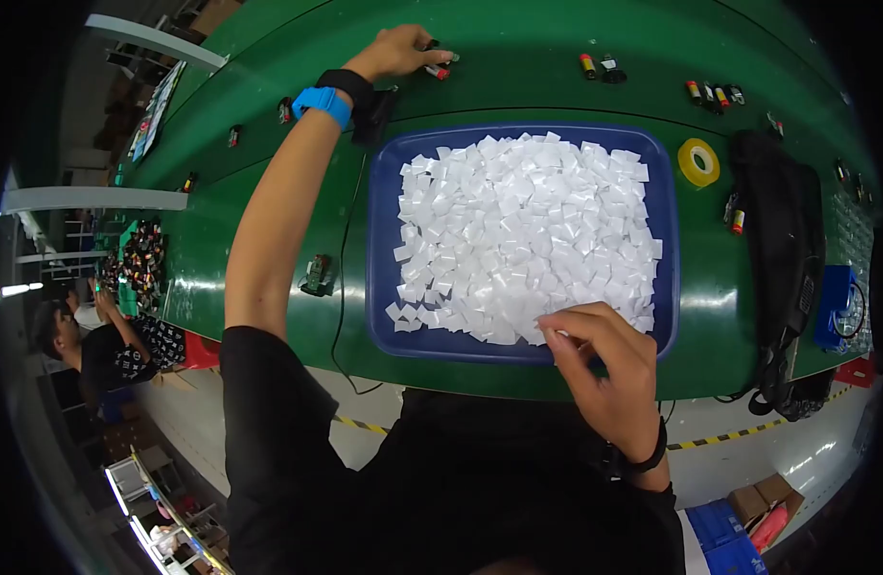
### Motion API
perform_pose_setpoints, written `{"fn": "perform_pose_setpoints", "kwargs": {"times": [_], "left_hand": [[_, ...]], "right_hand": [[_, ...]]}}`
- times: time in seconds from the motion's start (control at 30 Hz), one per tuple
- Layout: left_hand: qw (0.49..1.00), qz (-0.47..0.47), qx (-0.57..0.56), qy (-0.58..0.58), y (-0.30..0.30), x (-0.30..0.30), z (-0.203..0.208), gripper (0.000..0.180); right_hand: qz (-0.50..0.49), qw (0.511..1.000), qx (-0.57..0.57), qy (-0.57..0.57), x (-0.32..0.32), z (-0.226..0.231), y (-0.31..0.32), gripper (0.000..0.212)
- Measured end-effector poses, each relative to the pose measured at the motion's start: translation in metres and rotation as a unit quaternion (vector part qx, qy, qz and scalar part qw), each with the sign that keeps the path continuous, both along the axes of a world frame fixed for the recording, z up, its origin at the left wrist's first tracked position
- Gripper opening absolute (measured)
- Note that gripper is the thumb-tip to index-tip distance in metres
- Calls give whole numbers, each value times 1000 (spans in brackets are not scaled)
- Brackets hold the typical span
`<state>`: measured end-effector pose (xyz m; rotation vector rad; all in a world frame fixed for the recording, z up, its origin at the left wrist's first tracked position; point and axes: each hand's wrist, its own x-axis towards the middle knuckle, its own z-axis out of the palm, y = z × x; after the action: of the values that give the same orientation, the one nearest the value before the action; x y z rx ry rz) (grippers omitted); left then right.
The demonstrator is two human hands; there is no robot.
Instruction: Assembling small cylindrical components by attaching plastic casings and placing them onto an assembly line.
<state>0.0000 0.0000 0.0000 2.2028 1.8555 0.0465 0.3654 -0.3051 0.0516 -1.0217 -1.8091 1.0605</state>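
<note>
My left hand (400, 54) reaches to the far side of the green table, its fingers closed around a small cylindrical part with a red end (438, 71), which looks like a battery. Below it stands a blue tray (377, 244) heaped with small white square pieces (528, 230). Over the tray's near right edge, my right hand (609, 364) has thumb and index fingertip pressed together. Whatever sits in that pinch is too small to make out; a pale speck shows at the fingertips.
More battery-like parts lie about, such as a red-and-yellow one (587, 66). A yellow tape roll (698, 162) and a black bag (779, 230) are to the right. A small green circuit board (316, 275) lies left of the tray. Another person (106, 335) sits at far left.
</note>
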Motion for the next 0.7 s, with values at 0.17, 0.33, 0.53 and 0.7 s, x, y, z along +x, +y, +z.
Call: {"fn": "perform_pose_setpoints", "kwargs": {"times": [0.17, 0.33, 0.53, 0.7], "left_hand": [[981, 16, 7, -191, -76, 68, 64, 34], [912, -85, -20, -402, -177, 96, 61, 36], [924, -119, 42, -360, -280, 102, 46, 25], [939, -166, 209, -215, -324, 102, 37, 24]], "right_hand": [[17, 1000, -25, 0, 7, -6, 13, 17], [-66, 997, 33, 31, -20, -28, 31, 22], [-23, 998, 59, -17, -49, -51, 14, 28], [-58, 970, 237, -2, -60, -76, -1, 34]]}}
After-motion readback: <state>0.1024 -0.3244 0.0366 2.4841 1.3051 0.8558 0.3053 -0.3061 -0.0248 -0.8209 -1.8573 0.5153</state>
